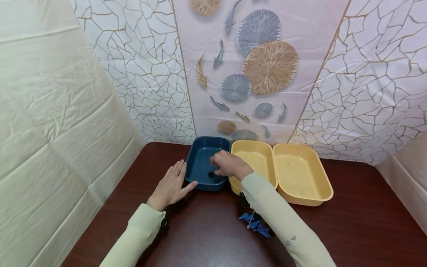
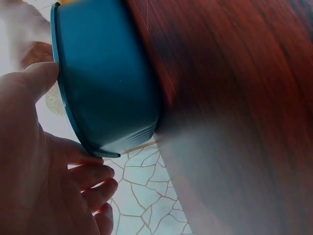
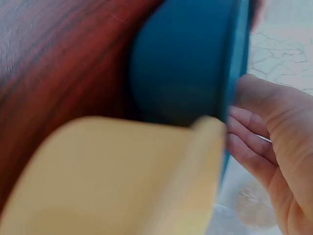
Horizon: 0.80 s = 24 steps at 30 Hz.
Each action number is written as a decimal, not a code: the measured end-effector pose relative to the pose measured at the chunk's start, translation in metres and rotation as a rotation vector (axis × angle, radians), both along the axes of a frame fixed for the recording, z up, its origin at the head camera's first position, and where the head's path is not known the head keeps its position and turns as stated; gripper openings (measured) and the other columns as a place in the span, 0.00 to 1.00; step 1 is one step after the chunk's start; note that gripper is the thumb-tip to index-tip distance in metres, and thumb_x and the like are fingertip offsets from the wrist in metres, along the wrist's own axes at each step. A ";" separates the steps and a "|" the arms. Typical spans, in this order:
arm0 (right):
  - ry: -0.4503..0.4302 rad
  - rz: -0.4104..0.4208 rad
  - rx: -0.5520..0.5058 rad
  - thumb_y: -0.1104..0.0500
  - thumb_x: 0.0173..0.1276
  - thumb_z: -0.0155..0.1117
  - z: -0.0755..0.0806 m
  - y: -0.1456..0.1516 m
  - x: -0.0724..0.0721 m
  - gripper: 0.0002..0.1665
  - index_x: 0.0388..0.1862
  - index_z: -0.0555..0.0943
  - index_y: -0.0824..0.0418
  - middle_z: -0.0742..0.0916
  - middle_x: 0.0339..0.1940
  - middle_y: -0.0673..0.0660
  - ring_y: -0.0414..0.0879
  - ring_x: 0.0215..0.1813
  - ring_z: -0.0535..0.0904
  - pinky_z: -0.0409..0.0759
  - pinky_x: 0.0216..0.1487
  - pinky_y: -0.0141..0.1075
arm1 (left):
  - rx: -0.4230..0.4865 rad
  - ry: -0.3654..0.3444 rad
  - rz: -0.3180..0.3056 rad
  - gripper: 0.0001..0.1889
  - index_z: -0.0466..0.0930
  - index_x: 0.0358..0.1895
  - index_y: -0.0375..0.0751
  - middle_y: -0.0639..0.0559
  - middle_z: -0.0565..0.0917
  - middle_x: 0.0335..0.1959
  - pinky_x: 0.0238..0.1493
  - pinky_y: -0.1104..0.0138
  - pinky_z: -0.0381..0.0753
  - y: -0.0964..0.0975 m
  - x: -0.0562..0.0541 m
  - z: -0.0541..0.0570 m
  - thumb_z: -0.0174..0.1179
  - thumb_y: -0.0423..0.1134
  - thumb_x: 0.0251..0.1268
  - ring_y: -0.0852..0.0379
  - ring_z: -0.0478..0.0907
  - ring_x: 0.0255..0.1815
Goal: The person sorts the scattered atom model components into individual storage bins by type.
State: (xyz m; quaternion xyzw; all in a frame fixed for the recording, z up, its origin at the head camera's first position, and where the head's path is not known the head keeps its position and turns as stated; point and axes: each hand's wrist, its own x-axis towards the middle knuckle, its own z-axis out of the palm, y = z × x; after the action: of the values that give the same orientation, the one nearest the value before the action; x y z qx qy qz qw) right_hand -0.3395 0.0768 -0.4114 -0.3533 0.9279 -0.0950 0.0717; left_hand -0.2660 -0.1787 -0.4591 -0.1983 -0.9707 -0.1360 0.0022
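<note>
My left hand (image 1: 171, 184) lies along the near left side of a dark blue plastic bin (image 1: 191, 163), fingers straight and thumb spread at the rim. In the left wrist view its thumb (image 2: 43, 76) touches the bin's edge. My right hand (image 1: 228, 164) reaches over the same bin from the right, fingers bent downward. A small round black thing (image 1: 211, 174) shows inside the bin, just beside the right thumb tip, with a gap to the index finger. In the right wrist view, the rim hides the right fingertips.
Two yellow bins (image 1: 253, 143) (image 1: 301, 200) stand in a row right of the blue one. Several blue and black small pieces (image 1: 255, 224) lie piled on the dark wooden table (image 1: 207, 230), partly under the right sleeve (image 1: 283, 218). Patterned cloth (image 1: 150, 74) hangs behind the table.
</note>
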 end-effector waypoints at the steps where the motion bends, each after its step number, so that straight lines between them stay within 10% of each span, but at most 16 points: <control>1: 0.002 0.006 -0.002 0.60 0.72 0.73 0.005 0.002 0.001 0.16 0.56 0.87 0.63 0.91 0.52 0.59 0.47 0.50 0.87 0.90 0.55 0.41 | 0.001 -0.001 -0.001 0.49 0.49 0.84 0.27 0.33 0.51 0.87 0.88 0.43 0.49 0.000 0.000 0.000 0.50 0.65 0.79 0.35 0.49 0.89; 24: 0.181 0.153 0.070 0.63 0.66 0.77 0.093 0.088 0.064 0.11 0.46 0.87 0.62 0.88 0.38 0.54 0.44 0.41 0.83 0.86 0.44 0.39 | 0.001 -0.024 -0.019 0.49 0.44 0.85 0.28 0.34 0.47 0.88 0.88 0.42 0.47 0.002 0.000 0.001 0.48 0.64 0.80 0.35 0.45 0.89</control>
State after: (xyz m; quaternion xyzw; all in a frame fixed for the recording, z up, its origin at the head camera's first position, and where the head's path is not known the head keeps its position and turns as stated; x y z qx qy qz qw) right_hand -0.2756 0.1645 -0.3182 -0.4273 0.9037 -0.0247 0.0071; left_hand -0.2663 -0.1766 -0.4583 -0.2059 -0.9686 -0.1387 -0.0108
